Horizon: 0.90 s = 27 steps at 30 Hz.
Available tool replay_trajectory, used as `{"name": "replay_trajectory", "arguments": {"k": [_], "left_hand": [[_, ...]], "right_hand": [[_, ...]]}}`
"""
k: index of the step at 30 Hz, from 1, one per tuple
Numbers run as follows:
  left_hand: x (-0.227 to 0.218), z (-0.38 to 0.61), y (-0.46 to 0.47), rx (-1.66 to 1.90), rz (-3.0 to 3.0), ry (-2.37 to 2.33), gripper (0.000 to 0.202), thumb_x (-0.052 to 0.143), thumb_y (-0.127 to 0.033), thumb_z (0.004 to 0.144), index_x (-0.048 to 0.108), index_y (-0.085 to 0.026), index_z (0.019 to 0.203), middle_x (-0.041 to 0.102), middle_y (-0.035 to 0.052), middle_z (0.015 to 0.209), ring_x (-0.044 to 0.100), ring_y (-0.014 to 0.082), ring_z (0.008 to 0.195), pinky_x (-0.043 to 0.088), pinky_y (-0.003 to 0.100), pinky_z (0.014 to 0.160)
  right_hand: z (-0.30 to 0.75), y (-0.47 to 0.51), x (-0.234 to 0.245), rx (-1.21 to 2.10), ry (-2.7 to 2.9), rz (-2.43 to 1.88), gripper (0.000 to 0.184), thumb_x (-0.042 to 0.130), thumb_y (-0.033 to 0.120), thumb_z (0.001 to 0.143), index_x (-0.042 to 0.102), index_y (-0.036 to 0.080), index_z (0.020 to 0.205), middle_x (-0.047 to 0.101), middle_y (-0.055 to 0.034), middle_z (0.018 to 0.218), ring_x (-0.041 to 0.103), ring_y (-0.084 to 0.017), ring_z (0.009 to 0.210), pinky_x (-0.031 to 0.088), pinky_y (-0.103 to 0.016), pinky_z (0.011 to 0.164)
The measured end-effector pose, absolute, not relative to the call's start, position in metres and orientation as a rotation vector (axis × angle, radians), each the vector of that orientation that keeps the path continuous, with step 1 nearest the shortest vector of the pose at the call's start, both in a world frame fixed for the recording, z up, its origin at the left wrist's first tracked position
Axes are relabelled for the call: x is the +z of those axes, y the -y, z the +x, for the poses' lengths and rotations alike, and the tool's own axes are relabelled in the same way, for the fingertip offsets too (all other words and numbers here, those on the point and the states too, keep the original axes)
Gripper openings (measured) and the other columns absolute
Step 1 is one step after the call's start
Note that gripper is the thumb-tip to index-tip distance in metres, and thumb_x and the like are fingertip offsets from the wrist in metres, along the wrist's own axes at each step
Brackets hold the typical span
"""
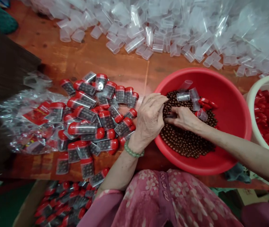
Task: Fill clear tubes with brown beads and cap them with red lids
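Observation:
My right hand [184,118] is down inside the red basin [233,113], its fingers closed around a small clear plastic tube [170,116] among the brown beads [184,142]. My left hand [149,114], with a green bead bracelet [133,150] at the wrist, is bent over the basin's left rim. Its fingers are curled together, and whatever they hold is hidden. Several loose clear tubes [194,94] and red caps [205,102] lie on the beads. To the left of my left hand spreads a pile of bead-filled tubes with red caps [83,127].
Many clear plastic tubes [134,43] are heaped along the far side of the wooden table [42,60]. A white tub [252,94] of red caps stands at right. A clear plastic bag [14,110] lies at left. More filled tubes [63,201] sit below the near edge.

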<state>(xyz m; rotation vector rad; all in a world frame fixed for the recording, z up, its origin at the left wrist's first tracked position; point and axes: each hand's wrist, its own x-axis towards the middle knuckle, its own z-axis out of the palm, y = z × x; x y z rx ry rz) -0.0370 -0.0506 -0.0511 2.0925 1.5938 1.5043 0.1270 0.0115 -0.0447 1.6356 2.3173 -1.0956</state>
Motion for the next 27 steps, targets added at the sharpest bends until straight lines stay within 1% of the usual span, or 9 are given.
{"name": "replay_trajectory", "arguments": {"k": [5,8,11,13,17,19,22,25,27], "left_hand": [[-0.047,-0.039,0.051,1.335,2.112,-1.617,0.026,0.047,-0.008,0.096,0.069,-0.015,0.109,0.077,0.0069,0.109,0.067,0.0215,0.113,0.053,0.044,0.105],[-0.034,-0.041,0.060,1.107,2.229,-1.485,0.027,0.045,-0.009,0.097,0.068,-0.015,0.110,0.076,0.0091,0.111,0.065,0.0237,0.115,0.052,0.045,0.106],[-0.017,-0.043,0.074,0.864,2.311,-1.163,0.023,0.054,-0.019,0.097,0.065,-0.013,0.116,0.072,0.0130,0.119,0.064,0.0252,0.116,0.053,0.043,0.102],[-0.008,-0.042,0.082,0.686,2.351,-1.051,0.028,0.064,-0.024,0.093,0.064,-0.012,0.118,0.070,0.0146,0.123,0.064,0.0276,0.115,0.054,0.044,0.099],[-0.005,-0.033,0.087,0.454,2.441,-1.187,0.020,0.068,-0.018,0.088,0.069,-0.014,0.108,0.068,0.0126,0.115,0.064,0.0290,0.103,0.054,0.044,0.086],[-0.009,-0.029,0.086,0.469,2.467,-1.256,0.012,0.067,-0.025,0.091,0.071,-0.017,0.099,0.067,0.0104,0.105,0.063,0.0281,0.096,0.053,0.042,0.078],[-0.015,-0.027,0.083,0.641,2.423,-1.260,0.018,0.063,-0.034,0.095,0.071,-0.017,0.094,0.066,0.0091,0.095,0.063,0.0251,0.088,0.053,0.039,0.072],[-0.015,-0.033,0.081,0.909,2.207,-1.159,0.012,0.062,-0.025,0.097,0.067,-0.015,0.101,0.068,0.0107,0.106,0.067,0.0203,0.096,0.057,0.035,0.083],[-0.013,-0.038,0.080,1.033,2.060,-1.111,0.010,0.061,-0.018,0.096,0.064,-0.014,0.105,0.068,0.0134,0.118,0.067,0.0186,0.111,0.057,0.032,0.094]], "right_hand": [[0.142,0.005,-0.047,-1.567,-1.768,1.571,0.032,0.077,0.038,0.072,0.052,0.021,0.060,0.052,0.0052,0.049,0.049,-0.009,0.043,0.038,-0.022,0.041],[0.147,0.006,-0.051,-1.893,-1.369,1.518,0.030,0.077,0.033,0.069,0.053,0.020,0.057,0.052,0.0051,0.046,0.045,-0.007,0.037,0.036,-0.019,0.034],[0.151,0.003,-0.053,-2.023,-1.246,1.429,0.021,0.066,0.028,0.072,0.056,0.018,0.056,0.052,0.0041,0.042,0.042,-0.006,0.033,0.035,-0.016,0.031],[0.152,0.001,-0.053,-2.088,-1.198,1.379,0.017,0.059,0.025,0.071,0.058,0.018,0.057,0.052,0.0034,0.040,0.042,-0.006,0.032,0.035,-0.015,0.031],[0.152,0.001,-0.049,-2.165,-1.167,1.316,0.013,0.054,0.022,0.069,0.060,0.016,0.059,0.055,0.0013,0.041,0.043,-0.007,0.030,0.033,-0.015,0.029],[0.151,0.002,-0.046,-2.198,-1.170,1.302,0.015,0.054,0.024,0.072,0.059,0.016,0.060,0.055,0.0017,0.041,0.043,-0.008,0.029,0.033,-0.016,0.028],[0.153,0.004,-0.039,-2.241,-1.215,1.291,0.022,0.061,0.033,0.078,0.058,0.017,0.063,0.052,0.0042,0.040,0.042,-0.007,0.028,0.032,-0.016,0.028],[0.158,0.004,-0.030,-2.249,-1.383,1.244,0.033,0.067,0.047,0.080,0.059,0.016,0.071,0.059,0.0029,0.051,0.050,-0.008,0.035,0.039,-0.017,0.035],[0.163,0.005,-0.022,-2.112,-1.596,1.240,0.038,0.061,0.052,0.087,0.060,0.016,0.077,0.064,0.0000,0.062,0.059,-0.010,0.046,0.047,-0.020,0.044]]}}
